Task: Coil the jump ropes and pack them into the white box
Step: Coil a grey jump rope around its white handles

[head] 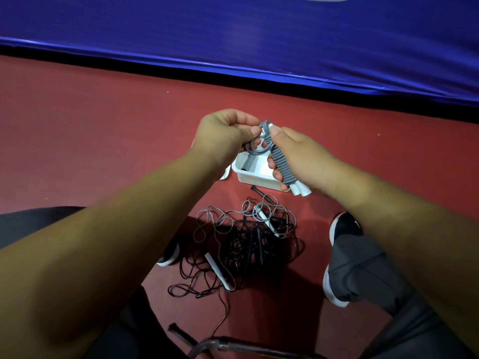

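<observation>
Between our left fingers (pixel 255 130) pinching the rope tail (pixel 257 152) and right fingers (pixel 276 130) gripping the coil (pixel 281 163), we risk slack unwinding wraps.

A grey jump rope (pixel 281 161) is wound in tight turns around its paired white handles (pixel 302 190), tilted in the right hand (pixel 298 156); its last loose loop is pinched by the left hand (pixel 225 136). Just beneath, the white box (pixel 255 181) sits open on the floor with a coiled rope partly visible inside. Nearer, a tangled pile (pixel 246 244) of black and grey ropes lies loose, with two white handles showing among the cords.
</observation>
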`<control>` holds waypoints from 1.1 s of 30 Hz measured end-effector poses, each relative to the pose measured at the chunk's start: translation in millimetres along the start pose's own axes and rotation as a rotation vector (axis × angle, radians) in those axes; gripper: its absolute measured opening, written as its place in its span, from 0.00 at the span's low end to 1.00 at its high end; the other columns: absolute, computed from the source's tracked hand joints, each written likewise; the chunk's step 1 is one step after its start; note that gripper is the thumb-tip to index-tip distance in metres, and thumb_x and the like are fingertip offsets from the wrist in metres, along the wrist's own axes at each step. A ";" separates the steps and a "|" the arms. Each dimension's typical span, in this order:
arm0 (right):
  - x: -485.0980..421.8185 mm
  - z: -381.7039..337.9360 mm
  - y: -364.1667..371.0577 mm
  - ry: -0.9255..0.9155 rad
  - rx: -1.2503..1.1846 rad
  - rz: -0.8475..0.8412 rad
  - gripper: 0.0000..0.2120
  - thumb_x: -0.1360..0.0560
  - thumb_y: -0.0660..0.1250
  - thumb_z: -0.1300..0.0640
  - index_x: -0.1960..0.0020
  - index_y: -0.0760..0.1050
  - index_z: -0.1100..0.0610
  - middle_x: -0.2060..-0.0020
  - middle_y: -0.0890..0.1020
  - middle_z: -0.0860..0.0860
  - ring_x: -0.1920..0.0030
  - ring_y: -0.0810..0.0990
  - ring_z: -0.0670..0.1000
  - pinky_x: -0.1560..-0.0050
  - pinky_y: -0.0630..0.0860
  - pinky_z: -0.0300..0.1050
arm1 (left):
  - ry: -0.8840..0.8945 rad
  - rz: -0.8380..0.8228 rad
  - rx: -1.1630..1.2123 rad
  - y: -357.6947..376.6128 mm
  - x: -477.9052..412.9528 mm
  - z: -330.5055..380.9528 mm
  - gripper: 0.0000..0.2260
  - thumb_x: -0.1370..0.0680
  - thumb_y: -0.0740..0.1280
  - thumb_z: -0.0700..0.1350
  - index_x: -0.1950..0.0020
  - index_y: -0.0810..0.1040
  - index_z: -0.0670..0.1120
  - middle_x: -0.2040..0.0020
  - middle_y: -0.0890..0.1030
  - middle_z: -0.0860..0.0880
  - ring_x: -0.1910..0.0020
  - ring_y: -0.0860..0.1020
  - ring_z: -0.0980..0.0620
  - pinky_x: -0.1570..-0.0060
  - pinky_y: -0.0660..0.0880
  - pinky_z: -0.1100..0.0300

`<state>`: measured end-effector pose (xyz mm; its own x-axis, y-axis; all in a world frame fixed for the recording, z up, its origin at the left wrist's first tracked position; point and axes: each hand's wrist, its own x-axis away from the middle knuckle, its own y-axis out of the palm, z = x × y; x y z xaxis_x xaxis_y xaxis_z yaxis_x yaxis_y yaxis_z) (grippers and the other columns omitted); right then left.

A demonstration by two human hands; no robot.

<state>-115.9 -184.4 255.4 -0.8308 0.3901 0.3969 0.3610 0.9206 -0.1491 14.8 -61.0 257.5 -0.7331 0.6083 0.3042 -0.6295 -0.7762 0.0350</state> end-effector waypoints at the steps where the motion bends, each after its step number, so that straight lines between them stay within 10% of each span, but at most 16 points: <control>1: -0.2 -0.5 -1.0 0.003 0.013 -0.003 0.17 0.13 0.57 0.38 0.42 0.76 0.49 0.59 0.79 0.55 0.68 0.77 0.53 0.65 0.79 0.53 | 0.005 0.002 -0.001 0.8 0.6 0.2 0.05 0.22 0.71 0.30 0.49 0.83 0.37 0.59 0.86 0.40 0.62 0.83 0.46 0.53 0.84 0.54; 19: -0.8 -31.3 -9.6 -0.028 0.156 0.100 0.16 0.16 0.60 0.36 0.57 0.77 0.41 0.64 0.77 0.52 0.69 0.74 0.53 0.67 0.74 0.49 | -0.107 0.032 0.360 16.1 3.3 12.5 0.11 0.20 0.68 0.28 0.37 0.78 0.32 0.53 0.84 0.35 0.63 0.83 0.48 0.54 0.84 0.57; 33: -4.3 -37.1 -14.7 -0.003 -0.009 0.045 0.19 0.15 0.61 0.39 0.43 0.77 0.55 0.64 0.76 0.55 0.70 0.72 0.54 0.69 0.72 0.46 | -0.088 0.070 0.373 21.3 3.9 21.8 0.07 0.20 0.68 0.28 0.45 0.81 0.38 0.58 0.87 0.41 0.62 0.84 0.46 0.58 0.83 0.59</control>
<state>-101.9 -200.3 289.5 -0.8148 0.4314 0.3873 0.4018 0.9018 -0.1591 4.1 -78.8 280.2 -0.7362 0.5474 0.3979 -0.4300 -0.8324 0.3497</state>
